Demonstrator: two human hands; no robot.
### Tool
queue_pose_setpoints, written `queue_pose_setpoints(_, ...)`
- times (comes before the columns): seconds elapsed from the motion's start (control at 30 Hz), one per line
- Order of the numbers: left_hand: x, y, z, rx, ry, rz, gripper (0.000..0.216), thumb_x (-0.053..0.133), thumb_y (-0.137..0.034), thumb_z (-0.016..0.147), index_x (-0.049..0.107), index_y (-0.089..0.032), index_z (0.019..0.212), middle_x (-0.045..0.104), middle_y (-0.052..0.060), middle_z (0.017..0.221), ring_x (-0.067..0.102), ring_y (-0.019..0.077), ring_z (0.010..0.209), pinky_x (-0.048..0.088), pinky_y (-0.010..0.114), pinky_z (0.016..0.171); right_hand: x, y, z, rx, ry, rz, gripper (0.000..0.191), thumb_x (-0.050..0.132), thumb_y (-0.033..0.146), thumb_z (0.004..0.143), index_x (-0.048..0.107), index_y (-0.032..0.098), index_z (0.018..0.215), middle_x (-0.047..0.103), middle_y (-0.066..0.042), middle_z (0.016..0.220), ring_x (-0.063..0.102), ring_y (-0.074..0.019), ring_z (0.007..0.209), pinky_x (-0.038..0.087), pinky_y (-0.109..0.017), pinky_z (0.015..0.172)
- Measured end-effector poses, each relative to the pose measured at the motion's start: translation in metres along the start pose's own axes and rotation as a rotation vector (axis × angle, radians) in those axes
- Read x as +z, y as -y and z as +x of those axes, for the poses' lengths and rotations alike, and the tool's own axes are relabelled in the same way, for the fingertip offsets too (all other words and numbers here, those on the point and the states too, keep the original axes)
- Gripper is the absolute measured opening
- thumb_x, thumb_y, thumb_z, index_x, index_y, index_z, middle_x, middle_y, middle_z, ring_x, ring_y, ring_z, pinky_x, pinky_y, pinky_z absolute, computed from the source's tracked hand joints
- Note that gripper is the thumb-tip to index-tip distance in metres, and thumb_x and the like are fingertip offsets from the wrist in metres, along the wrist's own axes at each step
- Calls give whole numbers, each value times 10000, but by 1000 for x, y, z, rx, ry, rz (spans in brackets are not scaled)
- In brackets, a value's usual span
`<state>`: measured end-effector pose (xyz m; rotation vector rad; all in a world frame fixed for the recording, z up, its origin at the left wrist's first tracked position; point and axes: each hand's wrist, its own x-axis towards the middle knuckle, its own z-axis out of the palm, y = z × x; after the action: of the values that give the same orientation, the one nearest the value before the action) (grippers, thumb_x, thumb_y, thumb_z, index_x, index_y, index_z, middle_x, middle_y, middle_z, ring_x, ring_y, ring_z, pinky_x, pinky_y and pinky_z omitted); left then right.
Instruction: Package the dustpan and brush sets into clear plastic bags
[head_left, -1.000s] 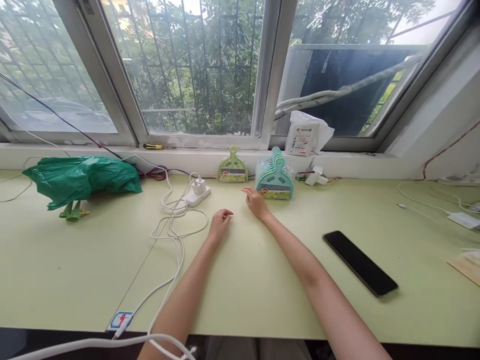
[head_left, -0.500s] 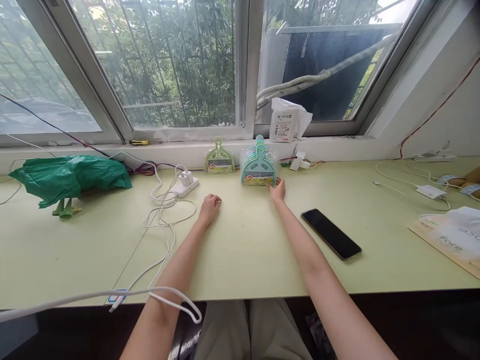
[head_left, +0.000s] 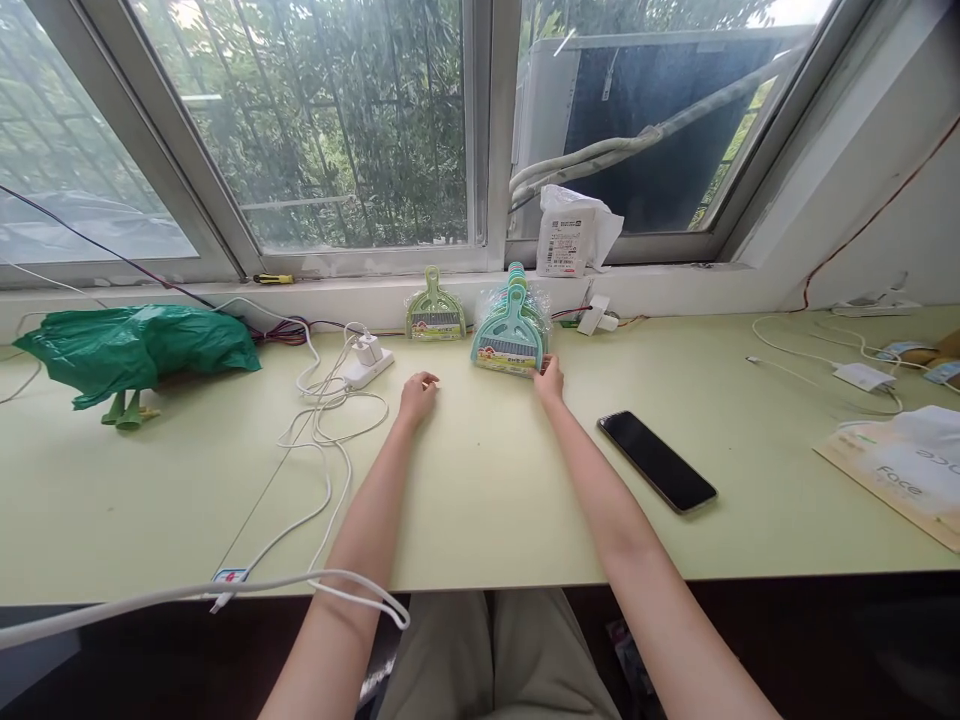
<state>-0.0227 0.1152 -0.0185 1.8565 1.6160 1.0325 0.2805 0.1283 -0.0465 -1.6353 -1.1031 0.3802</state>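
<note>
A wrapped stack of small teal dustpan-and-brush sets (head_left: 508, 335) lies on the pale green table (head_left: 487, 480) near the window sill. My right hand (head_left: 550, 377) touches the stack's front right corner, fingers on its edge. A single green dustpan set (head_left: 434, 313) leans against the sill just left of the stack. My left hand (head_left: 417, 394) rests loosely curled on the table, holding nothing, between the white charger block (head_left: 368, 362) and the stack.
A black phone (head_left: 657, 461) lies right of my right arm. White cables (head_left: 322, 440) loop left of my left arm. A green plastic bag (head_left: 135, 345) sits far left. A white packet (head_left: 568, 235) stands on the sill. Papers (head_left: 900, 470) and cables lie at far right.
My right hand moved from the stack's left side round to its front right corner. The stack has shifted slightly towards me. My left hand stayed put; the view pulled back.
</note>
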Motion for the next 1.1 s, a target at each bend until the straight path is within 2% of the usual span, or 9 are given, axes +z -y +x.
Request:
queue_pose_setpoints(0.1,-2,-6,-2,25,-8,-115,271,563,-265,827,610,-187,1082,626,90,1204,608,168,965,480,295,873,-3,3,-9,-26,83,27,347,597,183,770,519,195,1107,708,-98,1039,670,-213,902,502,-383,861)
queue_pose_setpoints(0.2,-5,-14,-8,5,-14,-376,433,657,-361,794,561,-180,1176,565,126,1329,582,198,1132,479,319,939,-6,7,-22,-67,194,57,321,593,180,793,546,200,1109,725,-77,1010,682,-198,902,514,-362,847)
queue_pose_setpoints(0.27,-5,-19,-13,-28,111,-550,449,662,-397,799,568,-175,1179,595,129,1290,603,199,1119,487,344,956,-8,10,-33,-113,297,92,304,592,176,803,562,206,1105,731,-60,1000,686,-190,895,520,-359,848)
queue_pose_setpoints(0.37,-2,-25,-20,-83,355,-693,442,701,-406,769,612,-150,1119,695,116,1069,665,225,981,524,395,917,-14,12,-49,-182,458,142,312,572,172,826,568,201,1137,730,-62,1019,684,-195,927,517,-374,877)
queue_pose_setpoints(0.43,2,-26,-22,-123,410,-750,437,751,-361,724,628,-146,1085,717,105,975,681,238,923,536,413,904,-20,14,-58,-219,508,113,339,547,178,851,559,192,1189,717,-78,1077,677,-204,959,511,-386,896)
queue_pose_setpoints(0.57,6,-25,-21,-143,397,-821,435,775,-297,693,638,-148,1078,729,88,948,689,243,905,539,434,918,-30,26,-75,-486,338,-121,520,524,181,876,438,212,1388,490,-112,1443,523,-247,1249,424,-432,1031)
queue_pose_setpoints(0.63,6,-24,-21,-149,369,-822,413,767,-295,700,641,-141,1062,730,89,953,690,242,903,540,444,921,-34,36,-84,-657,295,-262,467,477,193,913,471,247,1376,443,-80,1488,393,-258,1367,356,-455,1084)
queue_pose_setpoints(0.8,5,-25,-23,-130,339,-841,410,762,-300,701,638,-138,1056,729,91,972,690,243,909,537,452,935,-40,55,-103,-910,398,-402,287,391,247,983,664,257,1071,614,-49,1293,511,-226,1240,211,-477,1151)
queue_pose_setpoints(1.1,6,-23,-20,-154,289,-938,402,721,-279,739,620,-129,1099,715,99,1036,683,222,924,529,424,946,-39,58,-104,-972,393,-445,299,378,273,995,663,197,942,682,-94,1073,582,-226,1032,337,-395,1010)
